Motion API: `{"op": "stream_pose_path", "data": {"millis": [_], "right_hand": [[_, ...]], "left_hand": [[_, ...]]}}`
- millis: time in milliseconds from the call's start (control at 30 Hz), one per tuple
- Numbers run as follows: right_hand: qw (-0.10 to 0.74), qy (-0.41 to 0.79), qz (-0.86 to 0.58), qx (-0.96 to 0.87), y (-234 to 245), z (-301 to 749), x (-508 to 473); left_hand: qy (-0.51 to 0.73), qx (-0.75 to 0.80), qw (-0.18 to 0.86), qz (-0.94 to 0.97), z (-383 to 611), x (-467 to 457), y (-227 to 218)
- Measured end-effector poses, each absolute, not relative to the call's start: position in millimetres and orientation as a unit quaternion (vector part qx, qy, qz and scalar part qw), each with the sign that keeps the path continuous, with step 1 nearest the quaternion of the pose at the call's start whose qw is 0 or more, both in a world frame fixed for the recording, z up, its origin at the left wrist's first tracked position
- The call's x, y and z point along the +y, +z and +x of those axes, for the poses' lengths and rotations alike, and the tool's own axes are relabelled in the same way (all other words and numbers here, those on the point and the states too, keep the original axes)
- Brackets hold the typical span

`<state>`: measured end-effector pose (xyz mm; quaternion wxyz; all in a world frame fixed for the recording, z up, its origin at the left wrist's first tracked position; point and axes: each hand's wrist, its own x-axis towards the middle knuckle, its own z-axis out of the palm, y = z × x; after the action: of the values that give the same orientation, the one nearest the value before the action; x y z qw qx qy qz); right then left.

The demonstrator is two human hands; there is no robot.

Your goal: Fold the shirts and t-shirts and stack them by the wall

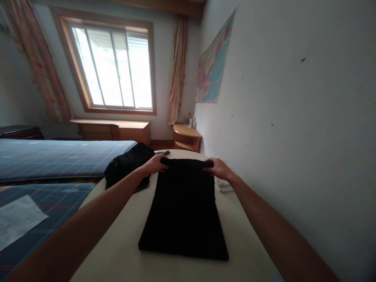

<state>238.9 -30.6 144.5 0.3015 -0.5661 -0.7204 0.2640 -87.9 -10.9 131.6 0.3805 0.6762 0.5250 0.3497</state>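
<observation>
A black folded cloth garment (185, 211) lies lengthwise on the pale tabletop (117, 243), its kind not clear. My left hand (155, 164) grips its far left corner, with fingers closed around the edge. At the far right corner, my right hand (217, 168) pinches the same edge between thumb and fingers. The far edge is lifted a little between the two hands, while the near end rests flat. Beyond my left forearm sits a heap of black fabric (126, 162). White folded papers or cloth (223, 185) lie just past my right wrist.
Two beds with blue plaid mattresses (64, 156) stand at the left, a white sheet of paper (20, 219) on the nearer one. A white wall (293, 117) runs close along the right. A small corner shelf (187, 133) and a wooden desk (132, 127) stand at the back.
</observation>
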Motion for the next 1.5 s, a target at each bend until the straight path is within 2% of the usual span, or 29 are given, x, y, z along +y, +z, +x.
{"op": "stream_pose_path", "data": {"millis": [167, 333, 700, 1067, 1300, 1367, 1500], "right_hand": [[0.299, 0.208, -0.527, -0.768, 161, 239, -64], [0.314, 0.156, -0.510, -0.785, 168, 237, -106], [0.311, 0.217, -0.483, -0.789, 136, 240, -198], [0.196, 0.182, -0.465, -0.844, 68, 242, -234], [0.129, 0.117, -0.460, -0.871, 97, 228, -233], [0.126, 0.088, -0.463, -0.873, 107, 215, -220], [0.211, 0.030, -0.493, -0.843, 107, 180, -188]], "left_hand": [[0.385, 0.469, 0.408, 0.682, -99, -41, 138], [0.372, 0.461, 0.336, 0.732, -108, -80, 137], [0.306, 0.388, 0.383, 0.781, -125, -158, 108], [0.184, 0.354, 0.274, 0.875, -119, -200, 71], [0.150, 0.327, 0.136, 0.923, -104, -197, 100], [0.177, 0.373, 0.085, 0.907, -85, -189, 105], [0.263, 0.452, 0.043, 0.851, -41, -170, 94]]}}
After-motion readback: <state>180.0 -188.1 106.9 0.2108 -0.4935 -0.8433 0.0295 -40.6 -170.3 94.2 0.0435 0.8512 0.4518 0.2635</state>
